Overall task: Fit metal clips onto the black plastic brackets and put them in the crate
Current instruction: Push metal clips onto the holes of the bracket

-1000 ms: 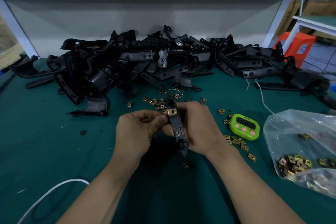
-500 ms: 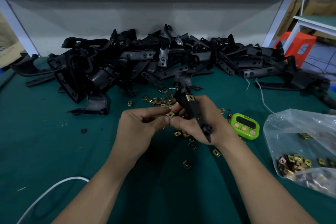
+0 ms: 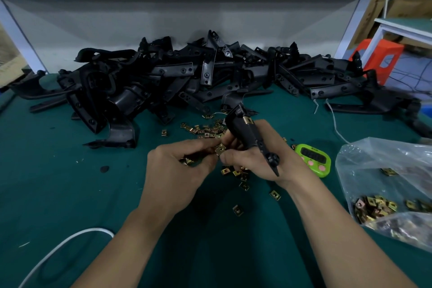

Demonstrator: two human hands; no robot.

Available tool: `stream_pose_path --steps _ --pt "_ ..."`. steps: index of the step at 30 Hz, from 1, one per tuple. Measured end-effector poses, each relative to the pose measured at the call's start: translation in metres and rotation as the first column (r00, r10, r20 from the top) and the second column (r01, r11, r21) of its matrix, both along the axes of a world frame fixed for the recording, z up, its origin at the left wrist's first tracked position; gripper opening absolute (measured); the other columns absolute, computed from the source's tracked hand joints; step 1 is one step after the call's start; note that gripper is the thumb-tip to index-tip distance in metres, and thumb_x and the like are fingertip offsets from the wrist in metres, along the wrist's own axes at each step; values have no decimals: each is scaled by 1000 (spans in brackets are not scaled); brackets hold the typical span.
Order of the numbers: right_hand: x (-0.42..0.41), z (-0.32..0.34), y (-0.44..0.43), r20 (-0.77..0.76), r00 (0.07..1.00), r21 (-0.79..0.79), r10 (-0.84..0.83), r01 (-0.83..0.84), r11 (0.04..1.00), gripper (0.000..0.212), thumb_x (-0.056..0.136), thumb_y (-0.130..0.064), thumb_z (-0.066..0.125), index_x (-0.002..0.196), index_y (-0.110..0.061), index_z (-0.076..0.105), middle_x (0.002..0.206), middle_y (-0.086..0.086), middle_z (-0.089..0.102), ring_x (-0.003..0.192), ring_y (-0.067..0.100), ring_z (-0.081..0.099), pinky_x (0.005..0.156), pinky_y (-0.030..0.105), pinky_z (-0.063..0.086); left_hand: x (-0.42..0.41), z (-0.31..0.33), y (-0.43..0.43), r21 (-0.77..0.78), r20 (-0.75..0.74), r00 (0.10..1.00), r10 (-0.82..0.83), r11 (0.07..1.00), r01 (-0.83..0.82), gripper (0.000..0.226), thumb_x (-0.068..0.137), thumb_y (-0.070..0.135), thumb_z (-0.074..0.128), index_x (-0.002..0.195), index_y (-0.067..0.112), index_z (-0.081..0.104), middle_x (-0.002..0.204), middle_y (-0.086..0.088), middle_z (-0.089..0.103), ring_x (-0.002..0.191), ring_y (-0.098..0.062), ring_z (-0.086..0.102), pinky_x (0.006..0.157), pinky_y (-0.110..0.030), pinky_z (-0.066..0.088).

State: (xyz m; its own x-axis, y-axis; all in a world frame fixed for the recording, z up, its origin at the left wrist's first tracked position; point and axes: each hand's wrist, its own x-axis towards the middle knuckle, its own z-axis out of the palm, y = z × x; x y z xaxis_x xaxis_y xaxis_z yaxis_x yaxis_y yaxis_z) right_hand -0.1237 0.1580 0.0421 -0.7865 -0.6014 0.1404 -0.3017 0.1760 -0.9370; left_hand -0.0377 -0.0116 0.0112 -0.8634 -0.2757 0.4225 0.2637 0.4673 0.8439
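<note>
Tilted the long black plastic bracket [image 3: 245, 134] off upright since a second ago; now slanted, far end up toward the pile, pointed near end down over the wrist. Held by right hand [image 3: 254, 161] alone, grip curled round its middle. Already carrying one small brass metal clip [image 3: 247, 120] near the upper end.

Brought up a square brass clip [image 3: 220, 149], not there a second ago. Pinched at the fingertips of left hand [image 3: 177, 170], touching the right-hand fingertips, just beside the bracket but not on it yet. Left grip otherwise loosely curled over a few spare brass clips [image 3: 187, 161] in the palm.

Reads as one mount done, next one being lined up; probably needs sliding onto a tab lower down the bracket. Risk: dropping the clip between the fingertips.

More loose brass clips [image 3: 208, 128] on the green desk [image 3: 70, 182] beneath, heap of black brackets [image 3: 187, 77] behind. No crate in view, so nothing visibly put away yet.
</note>
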Motion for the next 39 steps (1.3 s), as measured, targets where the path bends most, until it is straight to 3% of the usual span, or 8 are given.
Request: stream_pose_path --steps 5,16,18,23,27,29,35,39 --pt "3 1 0 -41 999 130 25 -20 991 13 78 -4 78 69 -5 69 51 9 63 44 18 60 47 22 43 3 2 1 -193 -118 993 -29 981 6 34 73 0 85 98 23 83 96 20 76 92 2 72 80 -12 52" --pt "11 8 9 163 986 160 46 -72 984 41 75 5 73 52 -28 66 50 0 61 43 11 55 43 16 39 6 3 4 -538 -226 971 -80 841 -56 20 72 17 79 92 21 80 90 16 75 78 -5 69 69 -28 55" --pt "11 8 11 182 982 136 42 -67 988 47 74 7 73 52 -34 67 50 -1 61 44 10 55 43 15 39 6 3 5 -539 -219 971 -93 842 -41 21 73 16 78 93 22 80 89 17 74 79 -3 68 71 -24 55" --pt "7 4 7 191 977 118 99 -123 985 40 76 7 72 50 -21 61 50 -3 59 43 13 53 44 18 39 6 0 2 -452 -153 985 -75 892 -2 27 71 8 85 95 20 81 90 21 70 83 5 65 76 -9 49" --pt "6 0 6 179 979 142 98 -124 982 7 78 5 72 73 5 67 60 11 66 47 20 56 49 25 44 6 -1 3 -434 -103 994 -44 901 -5 22 73 22 77 94 22 81 86 16 72 79 3 64 71 -12 51" --pt "4 -1 6 182 979 154 93 -122 980 13 78 5 72 85 13 64 66 14 66 49 22 57 49 26 45 5 0 5 -405 -70 997 -42 914 11 22 73 29 74 93 23 80 83 19 70 79 4 63 71 -7 47" --pt "5 -1 4 191 976 217 102 -143 965 14 75 6 71 68 -6 68 57 5 63 48 19 54 50 27 44 8 3 9 -308 5 999 -40 951 40 29 69 19 73 94 34 77 73 28 67 75 10 64 68 0 41" --pt "5 -2 3 201 975 274 98 -152 950 26 70 -5 72 49 -18 64 49 0 61 45 15 53 50 25 43 8 5 6 -196 89 994 -67 977 84 37 69 18 70 94 46 71 72 24 72 67 1 70 61 -10 52"
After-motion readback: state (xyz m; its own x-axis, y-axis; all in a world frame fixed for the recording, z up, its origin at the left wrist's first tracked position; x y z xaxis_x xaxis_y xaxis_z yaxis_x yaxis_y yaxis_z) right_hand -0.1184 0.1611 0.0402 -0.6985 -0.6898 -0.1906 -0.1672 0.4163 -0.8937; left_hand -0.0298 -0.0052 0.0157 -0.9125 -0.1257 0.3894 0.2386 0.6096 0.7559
